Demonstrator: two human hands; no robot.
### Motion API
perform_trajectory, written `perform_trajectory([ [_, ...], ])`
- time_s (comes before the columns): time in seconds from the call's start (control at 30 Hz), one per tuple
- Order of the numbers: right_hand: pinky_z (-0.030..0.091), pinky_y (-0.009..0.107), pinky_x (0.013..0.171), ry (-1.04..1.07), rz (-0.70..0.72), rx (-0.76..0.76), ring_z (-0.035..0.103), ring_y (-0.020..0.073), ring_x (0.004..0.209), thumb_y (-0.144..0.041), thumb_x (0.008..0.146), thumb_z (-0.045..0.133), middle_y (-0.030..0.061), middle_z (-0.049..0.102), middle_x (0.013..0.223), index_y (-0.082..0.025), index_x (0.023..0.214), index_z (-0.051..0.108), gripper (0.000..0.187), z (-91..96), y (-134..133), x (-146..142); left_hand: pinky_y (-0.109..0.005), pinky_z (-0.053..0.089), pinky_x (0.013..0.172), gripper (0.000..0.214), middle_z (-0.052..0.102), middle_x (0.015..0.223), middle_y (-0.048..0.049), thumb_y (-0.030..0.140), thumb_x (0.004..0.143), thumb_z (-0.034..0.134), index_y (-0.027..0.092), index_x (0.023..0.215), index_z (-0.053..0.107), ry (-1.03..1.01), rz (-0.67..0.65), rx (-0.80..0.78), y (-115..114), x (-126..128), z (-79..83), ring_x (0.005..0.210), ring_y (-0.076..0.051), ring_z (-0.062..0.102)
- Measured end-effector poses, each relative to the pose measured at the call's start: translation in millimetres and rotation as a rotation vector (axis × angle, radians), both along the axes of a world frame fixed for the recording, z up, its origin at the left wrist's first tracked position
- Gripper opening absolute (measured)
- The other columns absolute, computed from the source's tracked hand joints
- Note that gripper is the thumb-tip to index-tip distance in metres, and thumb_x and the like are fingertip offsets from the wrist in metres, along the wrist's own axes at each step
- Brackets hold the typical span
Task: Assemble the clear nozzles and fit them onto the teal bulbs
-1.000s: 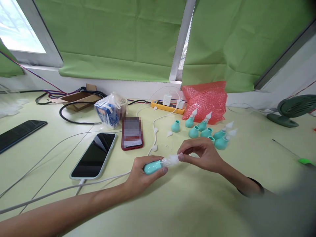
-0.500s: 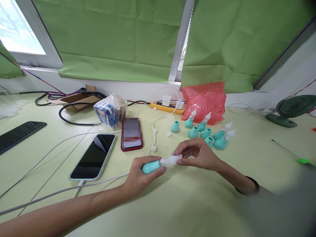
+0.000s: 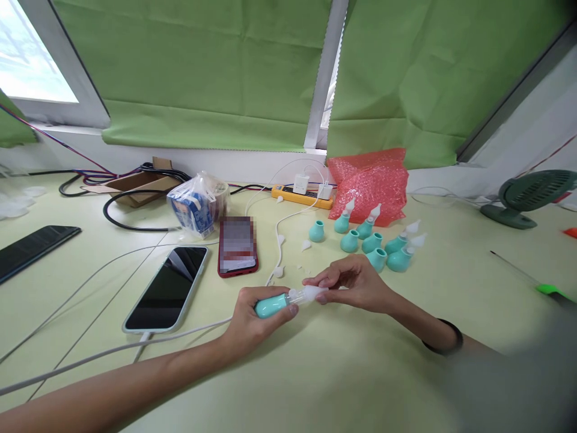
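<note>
My left hand [image 3: 255, 319] is closed around the teal bulb of a nasal aspirator [image 3: 270, 306], which lies nearly level above the table and points right. A clear connector and a frosted white tip [image 3: 312, 293] sit at its front end. The fingers of my right hand [image 3: 356, 282] pinch that tip. Beyond my right hand stand several teal bulbs; some, like one bulb [image 3: 399, 259], carry white tips, while others, like another bulb [image 3: 349, 241], have open necks. A loose white tip [image 3: 306, 245] lies on the table left of them.
A red bubble-wrap bag [image 3: 369, 186] rests by the wall beside a yellow power strip [image 3: 302, 197]. Left of my hands lie a phone [image 3: 166, 288] on a white cable and a red-cased phone [image 3: 238, 246]. A green fan [image 3: 532, 195] and a green-handled screwdriver [image 3: 547, 289] are at right.
My right fingers have shifted slightly left along the white tip and closed nearer the connector. My left hand keeps its hold on the bulb. The whole view has moved a little.
</note>
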State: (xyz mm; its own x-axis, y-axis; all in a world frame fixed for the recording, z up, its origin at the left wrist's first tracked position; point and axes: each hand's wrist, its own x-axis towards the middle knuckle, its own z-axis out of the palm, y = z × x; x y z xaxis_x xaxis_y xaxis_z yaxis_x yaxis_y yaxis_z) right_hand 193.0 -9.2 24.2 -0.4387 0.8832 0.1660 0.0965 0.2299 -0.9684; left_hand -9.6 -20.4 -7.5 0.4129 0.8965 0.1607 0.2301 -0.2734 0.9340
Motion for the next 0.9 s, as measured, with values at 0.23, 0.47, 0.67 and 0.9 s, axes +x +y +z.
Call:
perform_trajectory([
  [0.23, 0.052, 0.024, 0.057, -0.012, 0.094, -0.107, 0.062, 0.0235, 0.083, -0.012, 0.057, 0.069, 0.0040, 0.068, 0.069, -0.015, 0.055, 0.050, 0.019, 1.7, 3.7, 3.4, -0.019, 0.033, 0.045, 0.026, 0.054, 0.056, -0.0014, 0.034, 0.069, 0.058, 0.010, 0.072, 0.065, 0.052, -0.014, 0.088, -1.4, 0.6, 1.5, 0.050, -0.010, 0.042],
  [0.47, 0.053, 0.031, 0.063, 0.144, -0.053, -0.133, 0.062, 0.0253, 0.082, -0.019, 0.054, 0.072, 0.0021, 0.067, 0.064, -0.017, 0.050, 0.049, 0.024, -8.4, -0.8, -7.4, -0.019, 0.032, 0.042, 0.025, 0.046, 0.051, 0.0011, 0.034, 0.070, 0.057, 0.010, 0.070, 0.063, -0.031, -0.013, 0.011, -0.8, -0.3, 0.7, 0.046, -0.008, 0.038],
  [0.67, 0.053, 0.032, 0.062, 0.304, -0.223, -0.148, 0.064, 0.0236, 0.076, -0.023, 0.053, 0.074, 0.0014, 0.065, 0.061, -0.017, 0.047, 0.045, 0.030, -19.4, -7.7, -21.7, -0.018, 0.028, 0.038, 0.026, 0.038, 0.048, 0.0037, 0.035, 0.071, 0.055, 0.010, 0.073, 0.060, -0.136, -0.031, -0.158, 1.8, -0.2, -0.8, 0.042, -0.006, 0.035],
  [0.9, 0.054, 0.033, 0.064, 0.338, -0.343, -0.131, 0.064, 0.0189, 0.065, -0.025, 0.059, 0.070, 0.0019, 0.066, 0.063, -0.017, 0.050, 0.044, 0.029, -26.9, -16.6, -28.6, -0.019, 0.029, 0.037, 0.028, 0.038, 0.049, 0.0029, 0.037, 0.071, 0.054, 0.010, 0.064, 0.056, -0.192, -0.038, -0.195, 2.4, 1.0, 1.7, 0.040, -0.006, 0.036],
])
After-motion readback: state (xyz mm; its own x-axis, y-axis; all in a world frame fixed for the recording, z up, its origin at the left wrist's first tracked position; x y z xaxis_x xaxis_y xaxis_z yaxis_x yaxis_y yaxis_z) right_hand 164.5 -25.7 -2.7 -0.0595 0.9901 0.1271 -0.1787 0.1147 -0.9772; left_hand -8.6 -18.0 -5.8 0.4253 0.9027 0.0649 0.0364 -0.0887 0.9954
